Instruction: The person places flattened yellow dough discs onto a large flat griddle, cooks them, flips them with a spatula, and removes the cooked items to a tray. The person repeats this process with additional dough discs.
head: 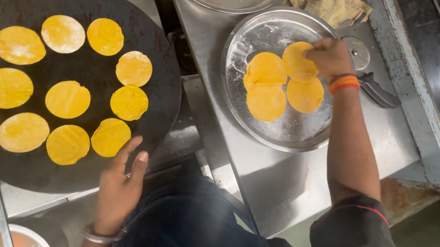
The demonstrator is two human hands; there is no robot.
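Observation:
My right hand (pixel 329 57) pinches a round yellow dough disc (pixel 298 62) by its edge, lifted over a steel plate (pixel 255 37). Three more yellow discs (pixel 267 84) lie on that plate, partly overlapping. My left hand (pixel 121 184) hovers with fingers apart at the near edge of a large round black griddle (pixel 41 170), closest to a disc (pixel 110 137) on it. Several yellow discs (pixel 67 99) lie spread over the griddle in a rough ring.
A second steel plate (pixel 231 2) with yellow discs stands at the top. A crumpled cloth (pixel 329 1) lies beside it. A round cutter wheel with a dark handle (pixel 372 82) rests right of the plate. A bowl (pixel 9 237) sits bottom left.

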